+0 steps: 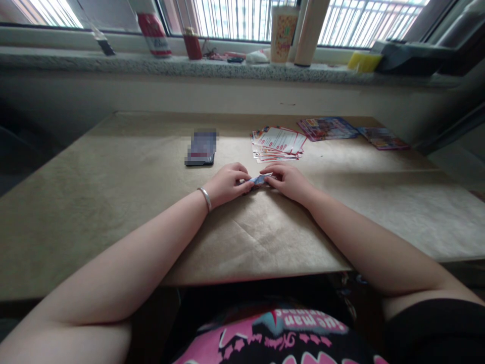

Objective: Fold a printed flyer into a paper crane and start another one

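My left hand and my right hand meet near the middle of the table. Between them is a small bluish folded piece of paper or card, pinched at its two ends by my fingers. How it is folded is too small to tell. Just beyond my hands lies a loose, fanned pile of white cards with red edges. A silver bracelet circles my left wrist.
A phone-like dark item, partly blurred, lies left of the cards. Colourful cards and another stack are at the back right. Along the windowsill stand a red can, a patterned cup and a yellow item.
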Demonstrator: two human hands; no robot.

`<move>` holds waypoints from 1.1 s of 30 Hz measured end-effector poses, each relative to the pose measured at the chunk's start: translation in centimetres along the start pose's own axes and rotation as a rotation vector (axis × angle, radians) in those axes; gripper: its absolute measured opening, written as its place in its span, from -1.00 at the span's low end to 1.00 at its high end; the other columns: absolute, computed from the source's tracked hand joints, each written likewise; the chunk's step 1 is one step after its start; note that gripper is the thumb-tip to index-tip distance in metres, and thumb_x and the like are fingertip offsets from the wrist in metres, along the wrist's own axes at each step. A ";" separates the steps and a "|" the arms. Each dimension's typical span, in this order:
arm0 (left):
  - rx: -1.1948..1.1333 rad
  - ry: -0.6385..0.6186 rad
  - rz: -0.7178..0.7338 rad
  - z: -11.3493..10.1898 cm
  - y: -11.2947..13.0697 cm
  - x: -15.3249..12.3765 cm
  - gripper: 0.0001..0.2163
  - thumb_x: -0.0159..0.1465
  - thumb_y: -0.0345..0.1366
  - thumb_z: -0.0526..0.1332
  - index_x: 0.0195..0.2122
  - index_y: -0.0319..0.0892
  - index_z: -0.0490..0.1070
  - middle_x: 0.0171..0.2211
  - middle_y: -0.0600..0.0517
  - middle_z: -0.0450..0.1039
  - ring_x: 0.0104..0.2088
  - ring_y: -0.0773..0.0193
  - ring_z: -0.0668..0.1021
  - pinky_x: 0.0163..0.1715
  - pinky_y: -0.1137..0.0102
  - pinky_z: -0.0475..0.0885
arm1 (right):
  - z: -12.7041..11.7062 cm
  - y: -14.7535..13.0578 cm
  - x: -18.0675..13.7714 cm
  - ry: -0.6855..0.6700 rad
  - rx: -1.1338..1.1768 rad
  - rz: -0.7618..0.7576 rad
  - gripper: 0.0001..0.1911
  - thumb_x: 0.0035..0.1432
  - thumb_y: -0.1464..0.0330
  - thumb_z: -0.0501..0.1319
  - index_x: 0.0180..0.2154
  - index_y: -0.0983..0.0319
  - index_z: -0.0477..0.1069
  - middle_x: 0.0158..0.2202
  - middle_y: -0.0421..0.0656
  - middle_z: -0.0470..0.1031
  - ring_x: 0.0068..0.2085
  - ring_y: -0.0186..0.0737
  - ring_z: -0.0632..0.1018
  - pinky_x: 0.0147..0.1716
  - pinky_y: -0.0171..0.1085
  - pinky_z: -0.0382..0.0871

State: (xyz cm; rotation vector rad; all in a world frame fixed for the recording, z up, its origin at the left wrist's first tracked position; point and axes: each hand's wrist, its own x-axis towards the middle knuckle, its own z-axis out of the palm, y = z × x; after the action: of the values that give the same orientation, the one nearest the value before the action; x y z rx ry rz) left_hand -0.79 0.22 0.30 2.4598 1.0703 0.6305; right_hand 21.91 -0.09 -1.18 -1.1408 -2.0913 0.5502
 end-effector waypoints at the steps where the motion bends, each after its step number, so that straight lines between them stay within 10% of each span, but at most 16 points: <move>1: 0.006 -0.006 -0.001 0.0 0.1 0.0 -0.70 0.29 -0.15 0.13 -0.35 -0.20 0.60 -0.27 -0.07 0.48 -0.22 0.23 0.51 -0.12 0.35 0.41 | -0.1 0.0 0.0 -0.004 -0.001 0.005 -0.78 0.15 0.39 0.23 -0.16 0.21 0.59 -0.12 -0.06 0.57 -0.15 -0.19 0.54 -0.11 -0.19 0.43; 13: 0.081 0.022 -0.108 0.5 0.5 0.1 -0.81 0.23 -0.27 0.20 -0.27 -0.20 0.59 -0.38 0.00 0.47 -0.37 0.30 0.47 -0.27 0.42 0.36 | 0.6 -0.4 0.2 0.006 0.096 0.093 -0.80 0.02 0.40 0.27 -0.23 0.23 0.50 -0.35 -0.19 0.53 -0.44 -0.34 0.42 -0.39 -0.32 0.32; 33: 0.227 0.052 0.028 0.9 0.4 -0.1 -0.87 0.24 -0.31 0.20 -0.29 -0.18 0.52 -0.38 0.02 0.49 -0.35 0.29 0.49 -0.26 0.43 0.37 | 0.3 -0.5 0.1 0.001 -0.336 -0.136 -0.81 0.16 0.43 0.20 -0.23 0.19 0.58 -0.28 -0.09 0.58 -0.20 -0.13 0.51 -0.12 -0.17 0.33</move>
State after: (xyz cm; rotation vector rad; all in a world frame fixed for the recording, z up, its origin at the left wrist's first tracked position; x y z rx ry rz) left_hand -0.14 -0.23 -0.30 2.6688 1.1873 0.6151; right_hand 21.35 -0.25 -1.04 -1.1662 -2.2977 0.1351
